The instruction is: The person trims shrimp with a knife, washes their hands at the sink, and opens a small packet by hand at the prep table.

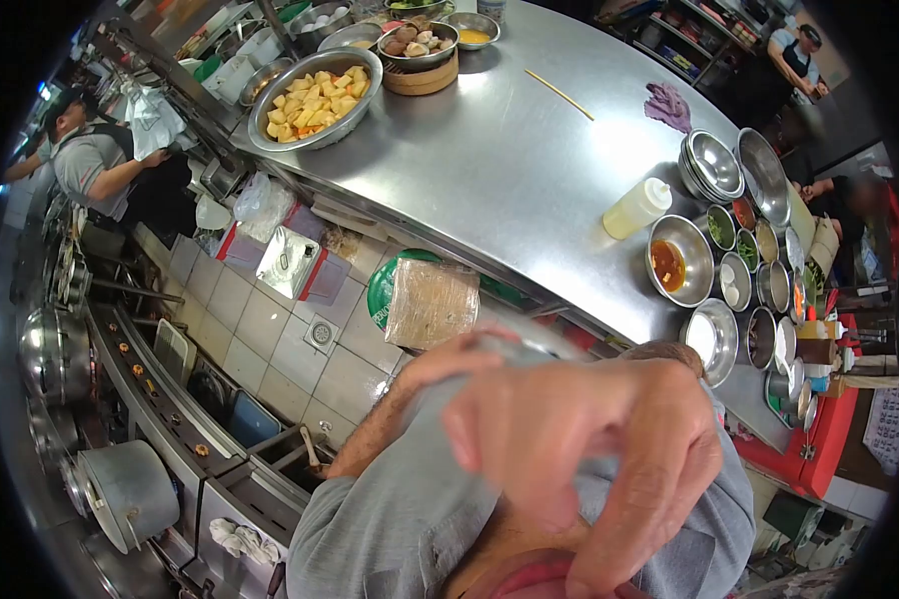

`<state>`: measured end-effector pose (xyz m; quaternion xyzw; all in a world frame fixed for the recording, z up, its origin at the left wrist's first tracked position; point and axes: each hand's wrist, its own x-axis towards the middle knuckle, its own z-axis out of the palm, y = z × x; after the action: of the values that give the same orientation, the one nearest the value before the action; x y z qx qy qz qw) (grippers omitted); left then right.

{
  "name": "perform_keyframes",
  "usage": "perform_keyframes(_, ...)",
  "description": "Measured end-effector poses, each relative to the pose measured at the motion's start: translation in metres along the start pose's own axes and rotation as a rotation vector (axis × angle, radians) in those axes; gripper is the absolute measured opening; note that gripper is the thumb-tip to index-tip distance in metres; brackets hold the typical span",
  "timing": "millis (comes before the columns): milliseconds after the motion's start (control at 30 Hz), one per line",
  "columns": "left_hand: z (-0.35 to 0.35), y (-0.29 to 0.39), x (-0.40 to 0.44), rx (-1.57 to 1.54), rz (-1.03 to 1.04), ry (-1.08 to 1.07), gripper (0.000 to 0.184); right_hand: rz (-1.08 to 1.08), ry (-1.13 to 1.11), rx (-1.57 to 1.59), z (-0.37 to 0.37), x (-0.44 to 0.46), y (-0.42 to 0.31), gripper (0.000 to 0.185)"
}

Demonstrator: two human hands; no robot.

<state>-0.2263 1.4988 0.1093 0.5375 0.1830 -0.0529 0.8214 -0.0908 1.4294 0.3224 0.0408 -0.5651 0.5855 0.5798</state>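
Observation:
Close to the camera, my right hand (589,439) is raised to the mouth with its fingers curled and one finger at the lips. It is partly blurred, and anything between its fingers is hidden. Behind it and to the left, my left hand (456,357) is bent in front of the grey shirt (390,529). Its fingers are closed round a blurred, shiny metallic thing (544,340), mostly covered by my right hand. Beyond both hands runs the steel table (449,165). Nearest on it are a metal bowl of brown sauce (667,270) and a squeeze bottle (637,208).
A large bowl of cut potatoes (315,98) stands at the table's far left, with a chopstick-like stick (559,94) and a purple cloth (667,107) further right. Small ingredient bowls crowd the right end. Stoves and a pot (130,489) are left. Co-workers stand at both sides.

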Motion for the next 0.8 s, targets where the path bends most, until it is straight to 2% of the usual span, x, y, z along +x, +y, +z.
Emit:
perform_keyframes(33,-0.003,-0.001,0.000,0.072,0.005,-0.011,0.057,-0.115,-0.019,-0.063,-0.003,0.001,0.004,0.013)
perform_keyframes(67,-0.007,-0.009,0.004,0.109,0.025,-0.016,0.054,-0.112,-0.026,-0.060,-0.007,0.002,0.010,0.013)
perform_keyframes(133,-0.008,-0.015,0.007,0.147,0.047,-0.017,0.050,-0.284,-0.183,-0.080,-0.012,0.003,0.015,0.017)
perform_keyframes(167,-0.005,-0.016,0.007,-0.016,0.042,0.015,0.046,-0.341,-0.235,-0.084,-0.011,0.003,0.014,0.019)
perform_keyframes(233,0.000,-0.023,0.004,-0.187,0.030,0.043,0.042,-0.116,0.016,-0.271,0.002,0.000,-0.001,0.018)
perform_keyframes(267,0.001,-0.031,0.002,-0.211,0.074,0.112,0.041,-0.114,0.023,-0.270,0.002,-0.003,0.002,0.018)
perform_keyframes(300,0.000,-0.041,0.001,-0.231,0.118,0.179,0.040,-0.098,0.142,-0.172,0.000,-0.009,0.007,0.021)
perform_keyframes(367,-0.012,-0.061,0.005,-0.241,0.213,0.290,0.039,0.119,0.211,-0.374,-0.020,-0.020,0.010,0.031)
perform_keyframes(400,-0.022,-0.069,0.013,-0.232,0.268,0.320,0.038,0.328,0.175,-0.683,-0.043,-0.029,0.006,0.038)
perform_keyframes(433,-0.035,-0.075,0.026,-0.216,0.330,0.338,0.038,0.358,0.174,-0.912,-0.071,-0.049,0.039,0.046)
perform_keyframes(500,-0.073,-0.146,0.048,-0.273,0.457,0.494,0.025,0.750,0.202,-1.278,-0.119,-0.118,0.099,0.055)
perform_keyframes(567,-0.089,-0.168,0.057,-0.483,0.251,0.502,0.030,0.728,0.169,-1.311,-0.151,-0.185,0.145,0.054)
perform_keyframes(633,-0.118,-0.207,0.081,-0.341,0.270,0.417,0.032,0.934,0.344,-1.064,-0.157,-0.227,0.174,0.052)
perform_keyframes(700,-0.127,-0.215,0.089,-0.219,0.280,0.362,0.034,0.980,0.437,-1.089,-0.161,-0.248,0.188,0.047)
perform_keyframes(733,-0.126,-0.213,0.091,-0.259,0.156,0.294,0.037,0.968,0.442,-1.094,-0.160,-0.252,0.188,0.047)
perform_keyframes(767,-0.125,-0.212,0.091,-0.300,0.027,0.224,0.039,1.067,0.541,-0.978,-0.157,-0.256,0.189,0.045)
perform_keyframes(800,-0.125,-0.211,0.089,-0.289,0.021,0.219,0.039,1.162,0.640,-0.854,-0.155,-0.261,0.189,0.043)
